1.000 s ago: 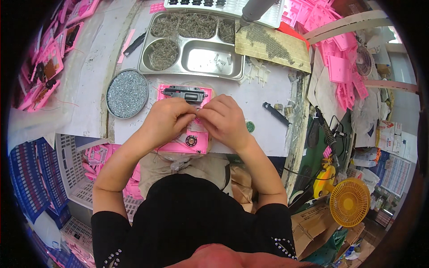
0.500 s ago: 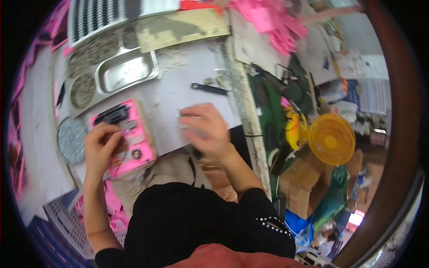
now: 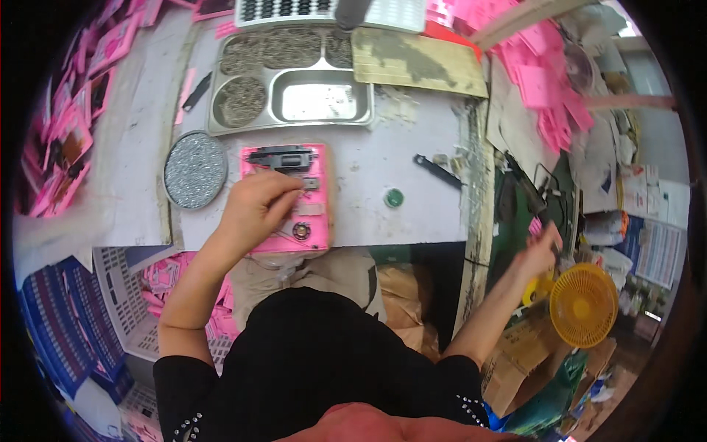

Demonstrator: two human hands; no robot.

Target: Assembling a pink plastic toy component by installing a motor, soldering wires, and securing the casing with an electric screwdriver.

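Observation:
A pink plastic casing (image 3: pixel 322 221) lies on the white table before me, with a black module (image 3: pixel 283 158), small metal parts and a round component (image 3: pixel 301 230) in it. Over its middle, my left hand (image 3: pixel 254 210) is closed in a pinch at a small metal part; whatever lies between thumb and finger is hidden. My right hand (image 3: pixel 541 254) is stretched far right beyond the table edge, fingers curled at a yellow object (image 3: pixel 535 291) with a pink bit (image 3: pixel 535 225) above it. What it grips cannot be made out.
A round dish of small silvery pieces (image 3: pixel 195 169) stands left of the casing. Behind is a metal compartment tray (image 3: pixel 294 125) holding many small screw-like parts. A green disc (image 3: pixel 394 197) and a black strip (image 3: pixel 437 171) lie rightward. A yellow fan-like grille (image 3: pixel 584 305) stands far right.
My right hand has swung from above the table out to the far right, and a green disc now shows on the table. The view has turned; my left hand stays at the casing.

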